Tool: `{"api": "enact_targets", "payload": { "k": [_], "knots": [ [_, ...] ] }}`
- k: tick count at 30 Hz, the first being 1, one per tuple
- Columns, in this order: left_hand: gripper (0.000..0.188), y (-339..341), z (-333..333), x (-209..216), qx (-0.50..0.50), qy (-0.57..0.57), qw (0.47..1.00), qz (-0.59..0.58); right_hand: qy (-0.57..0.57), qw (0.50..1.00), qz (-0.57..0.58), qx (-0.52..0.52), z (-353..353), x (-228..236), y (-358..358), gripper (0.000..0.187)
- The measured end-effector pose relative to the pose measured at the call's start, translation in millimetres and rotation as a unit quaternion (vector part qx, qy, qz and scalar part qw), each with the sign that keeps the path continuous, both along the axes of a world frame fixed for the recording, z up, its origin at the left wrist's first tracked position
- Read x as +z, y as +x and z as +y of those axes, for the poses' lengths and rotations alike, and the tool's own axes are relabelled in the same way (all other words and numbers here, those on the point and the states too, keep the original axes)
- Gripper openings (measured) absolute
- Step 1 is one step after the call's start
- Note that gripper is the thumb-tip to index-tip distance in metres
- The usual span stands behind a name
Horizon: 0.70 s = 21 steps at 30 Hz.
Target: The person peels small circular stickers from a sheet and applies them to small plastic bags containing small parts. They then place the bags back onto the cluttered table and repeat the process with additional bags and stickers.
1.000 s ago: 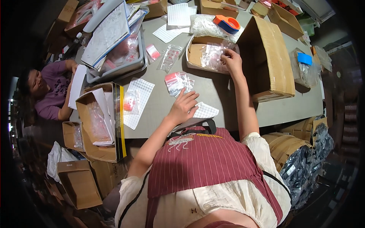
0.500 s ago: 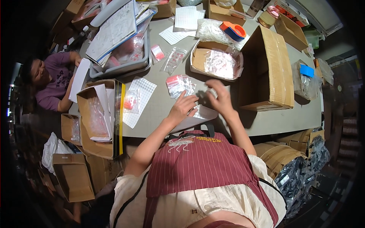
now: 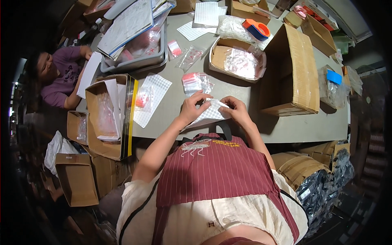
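A white sticker sheet covered in small round grey dots is held at the table's near edge, in front of the maroon apron. My left hand grips its upper left side, thumb toward the sheet and fingers curled at its far edge. At the right corner my right hand pinches the same sheet between thumb and fingers. Just beyond my left hand lies a fanned pile of small clear zip bags with red tops. Farther off are a loose clear bag and a small red-and-white bag packet.
An open carton of clear packets sits beyond my right hand, beside a tall cardboard box. Orange-and-blue tape rests on a white bag. Leftward are another dotted sheet, a yellow-edged box, a grey bin and a seated person.
My right hand has come down and closed on the sheet's right corner. My left hand has drawn back from the zip bags to the sheet, which is now lifted, its dotted face showing.
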<state>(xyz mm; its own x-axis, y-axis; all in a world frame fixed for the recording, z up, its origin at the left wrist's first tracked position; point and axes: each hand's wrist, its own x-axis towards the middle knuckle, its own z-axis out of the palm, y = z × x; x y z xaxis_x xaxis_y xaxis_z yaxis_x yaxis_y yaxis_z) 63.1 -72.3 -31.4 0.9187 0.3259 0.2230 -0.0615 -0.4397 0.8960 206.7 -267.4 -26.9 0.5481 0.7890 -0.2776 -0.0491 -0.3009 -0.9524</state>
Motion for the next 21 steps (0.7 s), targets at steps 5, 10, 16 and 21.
{"api": "enact_targets", "payload": {
  "k": [5,10,16,21],
  "knots": [
    [0.018,-1.1,-3.0,6.0,0.040,-0.121,0.992,0.011,0.036,0.995,-0.088,-0.022,7.4,9.3,-0.5,0.023],
    [0.019,-1.2,-4.4,-13.9,0.099,-0.123,0.987,0.012,0.031,0.988,-0.152,0.007,13.0,12.2,3.8,0.021],
    [0.020,-0.7,-5.6,-8.0,0.117,-0.082,0.989,0.047,0.092,0.917,-0.381,0.078,33.5,28.9,12.1,0.027],
    [0.019,0.9,-8.2,-9.8,0.125,-0.089,0.988,0.000,0.094,0.884,-0.451,0.076,40.9,41.6,6.5,0.031]
  ]
}}
